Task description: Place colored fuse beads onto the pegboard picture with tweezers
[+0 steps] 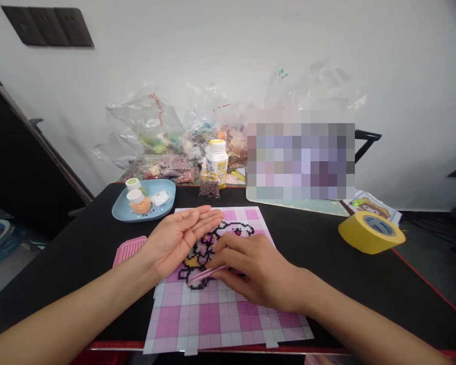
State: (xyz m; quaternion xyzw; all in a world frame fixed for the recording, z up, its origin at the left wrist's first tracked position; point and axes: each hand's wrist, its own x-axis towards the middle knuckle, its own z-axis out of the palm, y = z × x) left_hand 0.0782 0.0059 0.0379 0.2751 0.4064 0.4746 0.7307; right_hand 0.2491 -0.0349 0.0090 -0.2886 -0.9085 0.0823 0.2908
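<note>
A pink and white checked pegboard (220,319) lies on the black table (327,253), with a partly laid bead picture (213,243) in its upper middle. My left hand (178,235) hovers over the board's upper left, palm up, fingers stretched out together; I cannot see whether small beads lie in the palm. My right hand (251,266) rests on the bead picture, palm down, fingers pinched round pink tweezers (207,274) whose tips point left.
A blue tray (146,203) with two small capped jars and beads stands at the back left. A pink ridged tool (127,249) lies left of the board. A white bottle (217,162), bead bags and a yellow tape roll (370,230) stand farther back and right.
</note>
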